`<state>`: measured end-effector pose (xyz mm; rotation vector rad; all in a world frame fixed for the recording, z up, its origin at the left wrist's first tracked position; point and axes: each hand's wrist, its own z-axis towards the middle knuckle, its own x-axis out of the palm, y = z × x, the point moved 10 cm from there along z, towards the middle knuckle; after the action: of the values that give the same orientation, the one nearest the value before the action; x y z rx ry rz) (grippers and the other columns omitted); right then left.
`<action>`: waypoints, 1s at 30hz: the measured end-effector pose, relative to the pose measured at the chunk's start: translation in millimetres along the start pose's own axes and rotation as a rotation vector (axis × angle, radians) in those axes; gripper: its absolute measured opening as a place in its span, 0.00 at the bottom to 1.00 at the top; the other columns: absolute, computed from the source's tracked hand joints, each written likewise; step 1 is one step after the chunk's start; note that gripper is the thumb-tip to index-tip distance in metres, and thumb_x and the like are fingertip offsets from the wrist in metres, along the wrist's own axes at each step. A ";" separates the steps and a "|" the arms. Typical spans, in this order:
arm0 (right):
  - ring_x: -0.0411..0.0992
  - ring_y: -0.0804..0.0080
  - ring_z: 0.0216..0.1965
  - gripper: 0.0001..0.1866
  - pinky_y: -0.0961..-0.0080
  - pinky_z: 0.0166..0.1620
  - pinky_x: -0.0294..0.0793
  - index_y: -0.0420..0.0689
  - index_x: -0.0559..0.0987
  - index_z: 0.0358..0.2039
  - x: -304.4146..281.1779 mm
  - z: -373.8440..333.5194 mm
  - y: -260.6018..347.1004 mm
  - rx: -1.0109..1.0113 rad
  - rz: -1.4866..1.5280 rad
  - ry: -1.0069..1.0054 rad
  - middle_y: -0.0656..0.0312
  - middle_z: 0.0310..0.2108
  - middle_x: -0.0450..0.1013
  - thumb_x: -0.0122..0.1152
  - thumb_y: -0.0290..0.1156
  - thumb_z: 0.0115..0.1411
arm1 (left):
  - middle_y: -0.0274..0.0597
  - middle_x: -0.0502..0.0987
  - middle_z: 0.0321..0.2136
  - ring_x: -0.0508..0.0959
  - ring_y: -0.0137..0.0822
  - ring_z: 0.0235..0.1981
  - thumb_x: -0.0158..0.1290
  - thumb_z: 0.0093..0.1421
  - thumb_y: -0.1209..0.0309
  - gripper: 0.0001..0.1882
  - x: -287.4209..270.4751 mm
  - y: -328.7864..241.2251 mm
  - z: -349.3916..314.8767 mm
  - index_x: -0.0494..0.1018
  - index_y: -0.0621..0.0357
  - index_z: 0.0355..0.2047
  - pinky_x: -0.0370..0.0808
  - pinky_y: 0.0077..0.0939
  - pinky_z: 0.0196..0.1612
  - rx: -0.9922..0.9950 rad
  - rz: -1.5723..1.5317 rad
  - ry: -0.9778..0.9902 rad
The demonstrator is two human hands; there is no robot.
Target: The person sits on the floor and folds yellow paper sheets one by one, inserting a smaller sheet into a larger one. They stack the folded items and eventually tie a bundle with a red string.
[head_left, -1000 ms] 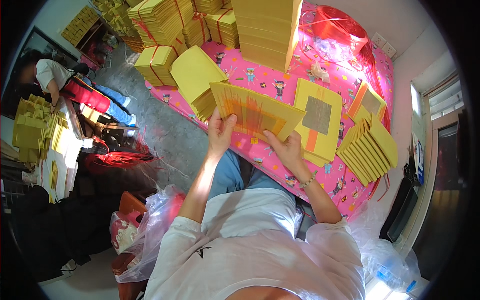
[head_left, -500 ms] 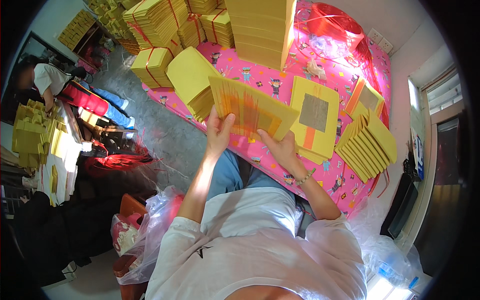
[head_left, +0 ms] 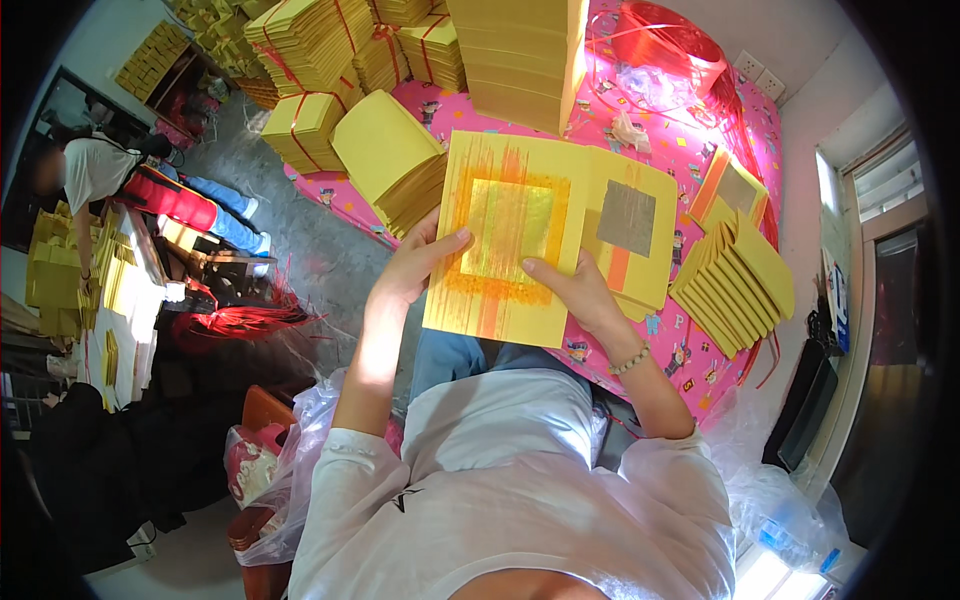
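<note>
My left hand (head_left: 412,265) and my right hand (head_left: 582,290) grip a yellow sheet of joss paper (head_left: 510,225) by its two side edges, thumbs on its face. A shiny gold square with orange streaks and an orange border marks that face. It is tilted up toward me above the front of the table; whether it is one sheet or several I cannot tell. Partly behind it lies a yellow paper pile (head_left: 660,195) with a silver-grey square on top. A bundle of folded yellow papers (head_left: 390,145) leans close to my left hand, fanned at its lower end.
A pink patterned tablecloth (head_left: 690,375) covers the table. Fanned yellow packets (head_left: 735,290) stand at its right, a tall yellow stack (head_left: 510,60) at the back. Red strapping (head_left: 665,50) sits in the far right corner. At left, another person (head_left: 165,190) bends over a workbench (head_left: 135,330).
The joss paper has turned from a slanted, foreshortened angle to face me, showing its gold square. Both hands have shifted slightly with it. The other person's arm has reached lower over the workbench.
</note>
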<state>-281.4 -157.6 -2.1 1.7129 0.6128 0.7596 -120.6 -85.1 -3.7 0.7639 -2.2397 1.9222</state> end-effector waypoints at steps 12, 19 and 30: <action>0.69 0.74 0.48 0.21 0.74 0.50 0.70 0.42 0.67 0.56 -39.0 -7.0 -14.5 0.014 0.064 -0.057 0.57 0.49 0.69 0.52 0.35 0.64 | 0.49 0.72 0.50 0.76 0.39 0.49 0.49 0.61 0.74 0.23 11.5 24.9 -21.2 0.62 0.65 0.57 0.73 0.33 0.52 -0.183 -0.422 -0.008; 0.53 0.47 0.62 0.25 0.56 0.60 0.60 0.53 0.76 0.48 4.6 -47.4 81.7 -0.815 -0.963 -0.094 0.51 0.56 0.60 0.67 0.27 0.47 | 0.52 0.72 0.51 0.76 0.40 0.49 0.47 0.62 0.73 0.22 6.3 58.0 -24.3 0.62 0.67 0.57 0.73 0.33 0.52 -0.339 -0.499 -0.016; 0.54 0.54 0.62 0.16 0.57 0.59 0.60 0.48 0.83 0.39 -14.7 -25.5 56.5 -0.564 -0.623 -0.060 0.55 0.57 0.60 0.71 0.33 0.48 | 0.49 0.70 0.52 0.72 0.45 0.52 0.53 0.60 0.62 0.28 27.7 51.1 -27.2 0.63 0.62 0.57 0.71 0.43 0.52 -0.055 -0.450 0.237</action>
<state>-309.1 -166.5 54.6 0.9427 0.7521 0.3766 -173.2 -63.7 -33.6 0.8867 -1.7878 1.6326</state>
